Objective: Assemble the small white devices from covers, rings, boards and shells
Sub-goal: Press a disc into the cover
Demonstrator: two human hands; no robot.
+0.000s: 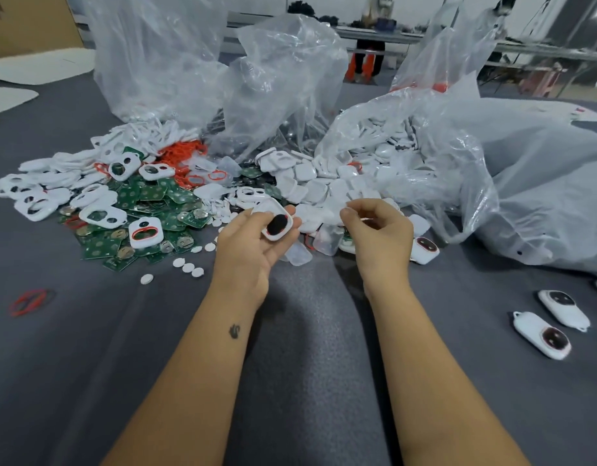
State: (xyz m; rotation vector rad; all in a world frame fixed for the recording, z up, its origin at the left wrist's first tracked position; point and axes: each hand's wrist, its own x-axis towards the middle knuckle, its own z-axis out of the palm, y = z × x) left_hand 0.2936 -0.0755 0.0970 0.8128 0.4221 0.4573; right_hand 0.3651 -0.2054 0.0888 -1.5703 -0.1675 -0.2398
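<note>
My left hand holds a small white cover with a red ring and a dark oval opening, its fingers curled round the edges. My right hand hovers just right of it with fingers curled inward; something small and pale seems pinched at its fingertips, too small to name. Behind the hands lie piles of white covers, green boards, orange-red rings and white shells. Three finished devices rest at the right: one by my right hand, two more nearer the edge.
Large clear plastic bags stand behind the piles, and one spills shells at the right. Small white round discs dot the grey felt tabletop. A loose red ring lies at the far left. People sit at tables far behind.
</note>
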